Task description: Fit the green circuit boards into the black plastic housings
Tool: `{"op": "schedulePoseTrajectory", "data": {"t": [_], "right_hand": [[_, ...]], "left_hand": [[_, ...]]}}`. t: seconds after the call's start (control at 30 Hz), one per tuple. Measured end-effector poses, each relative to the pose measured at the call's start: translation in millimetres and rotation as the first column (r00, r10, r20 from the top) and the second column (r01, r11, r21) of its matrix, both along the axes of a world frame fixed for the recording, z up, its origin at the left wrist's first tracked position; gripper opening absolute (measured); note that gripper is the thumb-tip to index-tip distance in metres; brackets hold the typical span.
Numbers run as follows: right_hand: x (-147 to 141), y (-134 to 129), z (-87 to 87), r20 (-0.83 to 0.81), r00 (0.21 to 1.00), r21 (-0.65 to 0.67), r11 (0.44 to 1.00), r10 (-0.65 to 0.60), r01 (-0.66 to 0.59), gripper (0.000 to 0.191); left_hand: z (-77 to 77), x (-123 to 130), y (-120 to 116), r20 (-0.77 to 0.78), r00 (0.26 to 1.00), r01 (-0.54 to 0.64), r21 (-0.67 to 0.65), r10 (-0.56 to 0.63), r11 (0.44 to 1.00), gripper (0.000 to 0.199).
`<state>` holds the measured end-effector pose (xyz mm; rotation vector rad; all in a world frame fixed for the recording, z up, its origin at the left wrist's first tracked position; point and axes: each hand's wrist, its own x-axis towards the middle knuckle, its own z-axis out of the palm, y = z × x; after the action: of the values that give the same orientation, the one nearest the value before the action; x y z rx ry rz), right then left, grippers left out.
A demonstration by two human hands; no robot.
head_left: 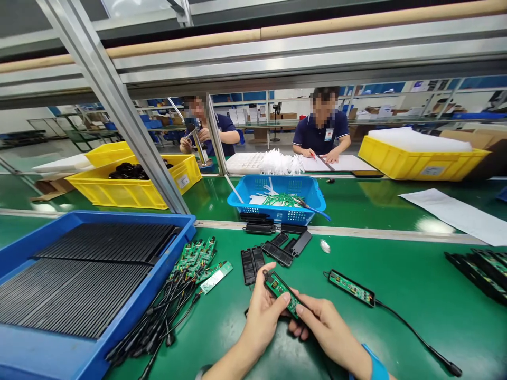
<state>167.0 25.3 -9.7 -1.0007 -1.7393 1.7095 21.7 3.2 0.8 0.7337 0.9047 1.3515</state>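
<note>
One black case (266,276) with a green board (279,288) inside is above the table (396,264), clamped by the left hand (263,306) along its side and the right hand (328,323) at its near end; another case (351,288) lies to the right.

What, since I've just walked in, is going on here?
A person's left hand and right hand hold a narrow green circuit board in a slim black plastic case, both thumbs on the board. A similar cased board with a black cable lies to the right on the green bench. Loose green circuit boards with black cables lie beside a blue plastic tray.
</note>
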Motion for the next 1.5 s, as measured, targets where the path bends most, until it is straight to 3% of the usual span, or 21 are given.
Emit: {"op": "schedulePoseTrajectory", "data": {"t": [0.1,0.2,0.3,0.4,0.6,0.77,1.03,1.37,1.5], "right_hand": [[-2,-2,-2.7,0.051,0.997,0.020,0.998,-0.053,0.052,0.050],[-3,-1,-2.8,0.014,0.998,-0.046,0.997,-0.060,0.061,0.049],[0,1,-1.6,0.041,0.996,-0.092,0.993,-0.074,0.077,0.048],[4,3,-1.3,0.134,0.983,0.022,0.992,-0.126,0.124,0.031],[10,9,3.5,0.159,0.963,0.231,0.957,-0.216,0.176,0.024],[11,9,7.6,0.123,0.971,0.128,0.973,-0.207,0.191,0.028],[7,5,2.1,0.126,0.959,0.079,0.966,-0.255,0.247,0.029],[8,3,8.3,0.146,0.966,0.166,0.968,-0.214,0.189,0.026],[6,2,9.4,0.138,0.980,0.169,0.979,-0.140,0.116,0.025]], "left_hand": [[-0.7,2,0,-0.011,1.000,-0.022,-0.012,0.022,1.000,0.073],[-1.5,2,2,-0.023,0.997,-0.068,-0.036,0.067,0.997,0.078],[-2.1,-2,6,-0.040,0.989,-0.143,-0.045,0.141,0.989,0.070],[-2.0,-7,7,-0.064,0.980,-0.188,-0.014,0.186,0.982,0.061],[1.0,-8,4,-0.174,0.950,-0.241,0.118,0.259,0.963,0.055],[3.8,-7,2,-0.196,0.952,-0.209,0.142,0.234,0.968,0.052],[1.4,-4,2,-0.190,0.960,-0.186,0.118,0.206,0.975,0.048],[1.9,-7,2,-0.174,0.961,-0.198,0.115,0.216,0.974,0.046],[3.6,-5,0,-0.168,0.966,-0.179,0.122,0.198,0.976,0.045]]}}
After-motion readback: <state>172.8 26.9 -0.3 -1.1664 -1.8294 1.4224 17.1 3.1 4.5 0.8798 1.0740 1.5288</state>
